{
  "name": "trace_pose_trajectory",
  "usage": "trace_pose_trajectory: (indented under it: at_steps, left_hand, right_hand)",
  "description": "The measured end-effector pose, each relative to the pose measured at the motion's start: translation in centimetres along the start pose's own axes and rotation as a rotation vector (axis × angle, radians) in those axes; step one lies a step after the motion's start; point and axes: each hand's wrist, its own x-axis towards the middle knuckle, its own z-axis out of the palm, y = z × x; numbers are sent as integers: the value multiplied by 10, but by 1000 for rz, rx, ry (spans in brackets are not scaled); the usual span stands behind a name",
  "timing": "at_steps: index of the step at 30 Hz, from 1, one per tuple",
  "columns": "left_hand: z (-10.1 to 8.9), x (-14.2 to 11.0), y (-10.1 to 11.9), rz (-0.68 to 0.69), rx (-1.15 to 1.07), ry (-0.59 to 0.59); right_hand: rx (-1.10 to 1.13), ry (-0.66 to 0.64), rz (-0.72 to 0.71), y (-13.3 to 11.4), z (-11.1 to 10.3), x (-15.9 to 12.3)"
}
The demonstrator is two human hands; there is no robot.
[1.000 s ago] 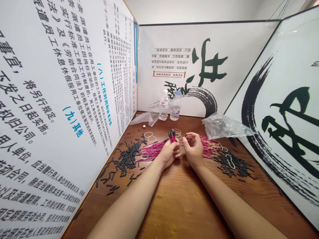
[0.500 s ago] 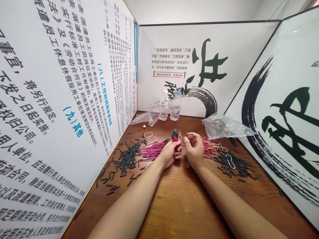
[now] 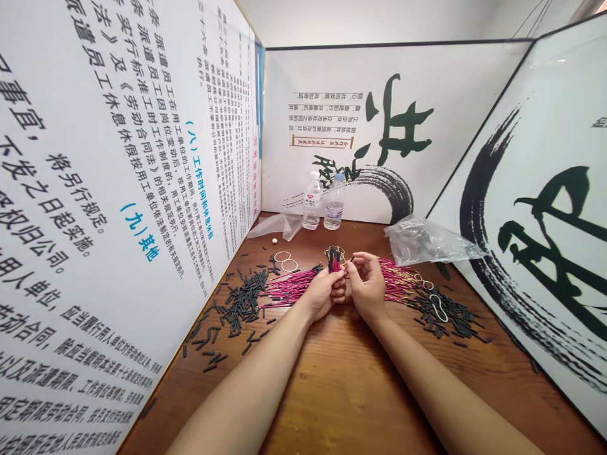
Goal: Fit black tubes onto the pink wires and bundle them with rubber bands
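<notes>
Pink bundle's (image 3: 336, 265) lower ends hidden in left fingers (image 3: 338, 292). Dark piece (image 3: 351, 258) at right fingers (image 3: 366, 256): too small to identify. Both forearms (image 3: 253, 373) cut by bottom edge.

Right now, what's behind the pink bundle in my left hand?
Behind the pink bundle, parts of thin pale loops show around its black tips, with the table beyond. Whatever else lies directly behind the bundle and your left hand is covered.
</notes>
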Motion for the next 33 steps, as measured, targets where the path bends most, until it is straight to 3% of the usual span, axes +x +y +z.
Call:
trace_pose_trajectory:
  at_steps: [33]
  left_hand:
    - [3, -1, 2, 33, -30, 25]
  right_hand:
    - [-26, -29, 41, 4, -1, 1]
